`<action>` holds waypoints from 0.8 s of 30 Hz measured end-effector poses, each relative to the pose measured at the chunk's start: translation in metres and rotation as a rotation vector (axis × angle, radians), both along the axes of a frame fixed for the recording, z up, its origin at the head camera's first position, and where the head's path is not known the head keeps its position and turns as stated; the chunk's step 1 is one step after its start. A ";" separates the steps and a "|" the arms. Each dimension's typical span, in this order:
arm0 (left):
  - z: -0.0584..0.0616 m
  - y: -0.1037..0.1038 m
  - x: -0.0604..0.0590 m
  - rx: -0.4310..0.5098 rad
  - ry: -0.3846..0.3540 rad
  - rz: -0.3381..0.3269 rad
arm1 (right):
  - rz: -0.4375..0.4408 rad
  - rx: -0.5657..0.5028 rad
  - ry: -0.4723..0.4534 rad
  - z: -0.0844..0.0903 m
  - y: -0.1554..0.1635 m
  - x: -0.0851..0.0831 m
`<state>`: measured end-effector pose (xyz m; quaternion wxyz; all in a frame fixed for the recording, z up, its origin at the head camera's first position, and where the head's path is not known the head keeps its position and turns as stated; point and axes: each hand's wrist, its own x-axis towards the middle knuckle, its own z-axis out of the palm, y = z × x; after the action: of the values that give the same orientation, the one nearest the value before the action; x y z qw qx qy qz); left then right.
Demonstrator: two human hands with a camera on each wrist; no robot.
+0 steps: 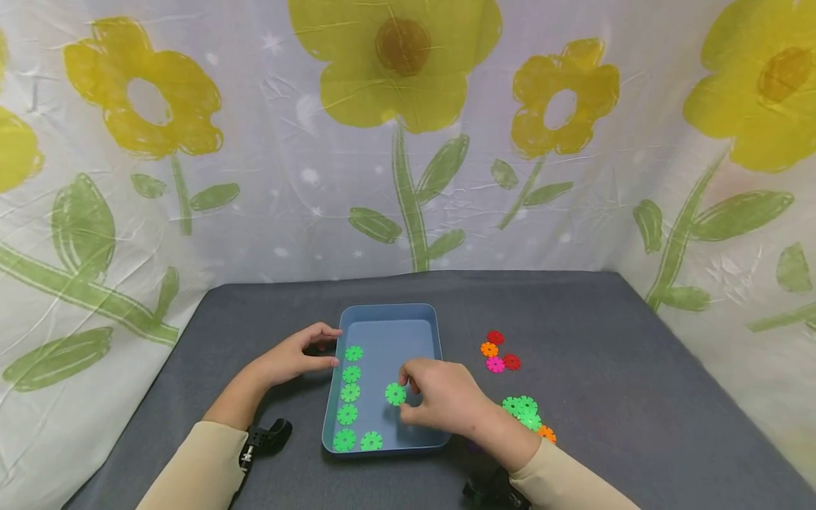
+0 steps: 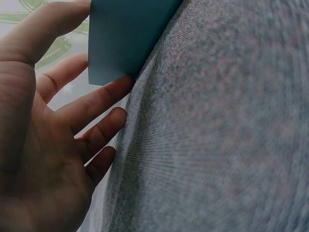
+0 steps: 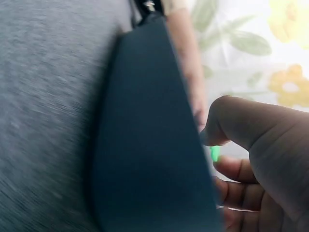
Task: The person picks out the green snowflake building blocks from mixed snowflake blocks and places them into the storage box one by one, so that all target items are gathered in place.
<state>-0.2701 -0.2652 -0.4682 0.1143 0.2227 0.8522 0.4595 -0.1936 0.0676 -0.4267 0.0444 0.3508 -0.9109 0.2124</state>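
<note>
A light blue tray (image 1: 390,316) lies in the middle of the grey table. Several green gear-shaped discs (image 1: 350,392) lie in a column along its left side, with two more at its near edge. My right hand (image 1: 408,394) is inside the tray and pinches one more green disc (image 1: 395,394) between thumb and fingers; the right wrist view shows a sliver of that green disc (image 3: 215,153) behind the tray's wall (image 3: 149,145). My left hand (image 1: 326,347) rests at the tray's left rim, its straight fingers (image 2: 96,104) touching the tray's outer wall (image 2: 125,38).
Loose discs lie on the table right of the tray: red (image 1: 495,337), orange (image 1: 489,349), pink (image 1: 495,365) and red (image 1: 511,362), then a green pile (image 1: 523,409) with an orange one (image 1: 546,433) near my right wrist. A flowered cloth (image 1: 408,142) hangs behind the table.
</note>
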 end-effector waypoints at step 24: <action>-0.004 0.000 -0.003 0.038 0.016 -0.023 | 0.119 0.128 0.141 -0.023 -0.010 0.001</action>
<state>-0.2727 -0.2653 -0.4718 0.1084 0.2386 0.8415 0.4724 -0.1930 0.0575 -0.4494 0.0730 0.4204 -0.8948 0.1310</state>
